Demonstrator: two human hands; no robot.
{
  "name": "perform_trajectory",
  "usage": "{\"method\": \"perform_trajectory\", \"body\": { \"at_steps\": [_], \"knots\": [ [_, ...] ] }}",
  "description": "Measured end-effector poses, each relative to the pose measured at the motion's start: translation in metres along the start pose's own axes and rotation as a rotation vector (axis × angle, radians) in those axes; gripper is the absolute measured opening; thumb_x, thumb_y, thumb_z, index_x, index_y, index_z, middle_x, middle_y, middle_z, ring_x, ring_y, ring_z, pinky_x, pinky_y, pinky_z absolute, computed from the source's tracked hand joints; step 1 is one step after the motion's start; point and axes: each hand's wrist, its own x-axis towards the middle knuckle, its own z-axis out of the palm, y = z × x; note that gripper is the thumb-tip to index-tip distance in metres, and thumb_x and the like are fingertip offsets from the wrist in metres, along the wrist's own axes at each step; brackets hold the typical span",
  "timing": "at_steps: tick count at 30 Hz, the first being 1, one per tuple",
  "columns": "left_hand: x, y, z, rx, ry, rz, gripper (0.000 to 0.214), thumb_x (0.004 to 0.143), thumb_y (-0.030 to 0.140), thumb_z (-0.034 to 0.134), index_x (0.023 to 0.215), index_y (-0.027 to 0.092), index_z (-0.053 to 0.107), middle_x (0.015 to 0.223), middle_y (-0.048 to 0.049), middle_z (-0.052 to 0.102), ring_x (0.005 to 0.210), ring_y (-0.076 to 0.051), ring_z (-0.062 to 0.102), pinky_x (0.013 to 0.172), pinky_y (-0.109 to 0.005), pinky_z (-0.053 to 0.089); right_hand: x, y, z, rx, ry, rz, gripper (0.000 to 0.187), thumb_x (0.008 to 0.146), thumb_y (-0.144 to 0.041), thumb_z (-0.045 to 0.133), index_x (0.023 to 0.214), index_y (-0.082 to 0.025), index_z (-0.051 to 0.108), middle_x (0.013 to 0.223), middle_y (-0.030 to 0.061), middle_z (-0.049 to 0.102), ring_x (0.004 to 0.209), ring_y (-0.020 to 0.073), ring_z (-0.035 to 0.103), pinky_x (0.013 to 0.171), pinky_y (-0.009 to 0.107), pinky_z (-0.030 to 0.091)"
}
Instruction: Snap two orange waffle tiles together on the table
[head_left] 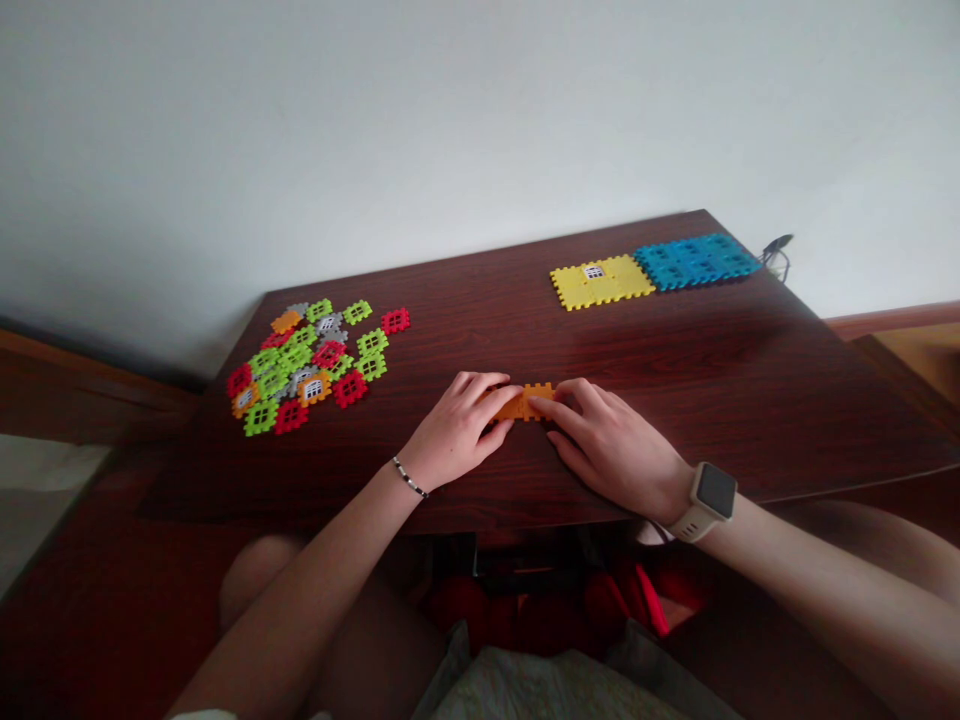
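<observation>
Two orange interlocking tiles point(538, 401) lie side by side on the dark wooden table point(480, 300), in front of me. My left hand point(466, 420) has its fingers closed on the left tile, hiding much of it. From the other side my right hand point(601, 432) grips the right tile, its thumb and fingertips on the near and right edges. The toothed edges of the tiles meet between my hands; whether they are fully locked together I cannot tell.
At the left lies a loose pile of green, red, grey and orange window tiles point(296, 361). Toward the back right sits a joined yellow panel point(611, 288) with one white window, touching a joined blue panel point(697, 262). A pale wall point(450, 130) stands behind the table.
</observation>
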Motion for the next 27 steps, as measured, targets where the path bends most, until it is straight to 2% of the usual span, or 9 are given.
{"method": "perform_trajectory", "body": {
  "at_steps": [27],
  "knots": [
    [0.0000,0.0004,-0.0005,-0.007,-0.005,-0.008,0.043,0.103,0.018,0.062,0.145,0.024,0.059,0.144,-0.0104,0.061,0.131,-0.030,0.056,0.117,-0.055,0.052,-0.0002,-0.0014,-0.0019,0.006,-0.015,0.012,0.040,0.106,-0.021,0.051,0.144,-0.017,0.060,0.125,0.0177,0.061,0.111,0.0320,0.063,0.097,0.054,0.060]
  ]
}}
